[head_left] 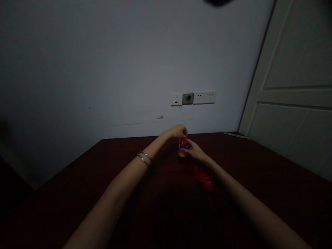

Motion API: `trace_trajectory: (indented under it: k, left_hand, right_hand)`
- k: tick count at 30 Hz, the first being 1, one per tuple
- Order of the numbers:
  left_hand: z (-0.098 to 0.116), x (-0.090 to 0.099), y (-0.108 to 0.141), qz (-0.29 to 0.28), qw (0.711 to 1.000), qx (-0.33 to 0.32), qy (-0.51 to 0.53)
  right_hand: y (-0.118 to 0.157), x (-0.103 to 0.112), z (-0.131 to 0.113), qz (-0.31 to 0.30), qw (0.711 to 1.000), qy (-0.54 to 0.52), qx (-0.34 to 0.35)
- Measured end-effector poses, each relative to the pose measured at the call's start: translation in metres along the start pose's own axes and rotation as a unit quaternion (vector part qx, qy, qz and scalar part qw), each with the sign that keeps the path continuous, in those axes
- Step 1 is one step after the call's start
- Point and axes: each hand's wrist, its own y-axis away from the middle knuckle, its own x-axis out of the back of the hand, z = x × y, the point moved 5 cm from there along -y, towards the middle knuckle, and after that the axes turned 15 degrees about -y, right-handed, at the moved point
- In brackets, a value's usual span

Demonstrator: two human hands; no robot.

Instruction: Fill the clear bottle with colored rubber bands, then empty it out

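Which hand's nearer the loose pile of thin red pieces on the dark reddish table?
Right: the right hand is beyond the red pile, not touching it; the left hand is farther beyond.

From my end I see a dim room, home or office unclear, with scuffed wall point(129, 69), sockets point(204, 97), panelled door point(293, 65) and tabletop point(233, 152).

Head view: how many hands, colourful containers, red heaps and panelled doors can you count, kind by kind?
Hands: 2 (left hand, right hand)
Colourful container: 1
Red heap: 1
Panelled door: 1
Total: 5
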Motion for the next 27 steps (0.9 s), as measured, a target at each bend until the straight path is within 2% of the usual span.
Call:
trace_trajectory:
  k: [14,20,27]
  left_hand:
    - [-0.012,0.003,0.012,0.019,0.998,0.032,0.042]
    - [-0.017,-0.006,0.013,0.016,0.999,-0.001,0.03]
    - [-0.011,-0.012,0.015,0.02,0.999,-0.022,0.023]
  right_hand:
    - [-0.001,0.003,0.005,-0.007,1.0,0.001,-0.011]
    - [0.001,0.003,0.001,-0.006,1.0,0.008,-0.007]
    - [0.002,0.001,-0.003,-0.015,1.0,0.002,-0.008]
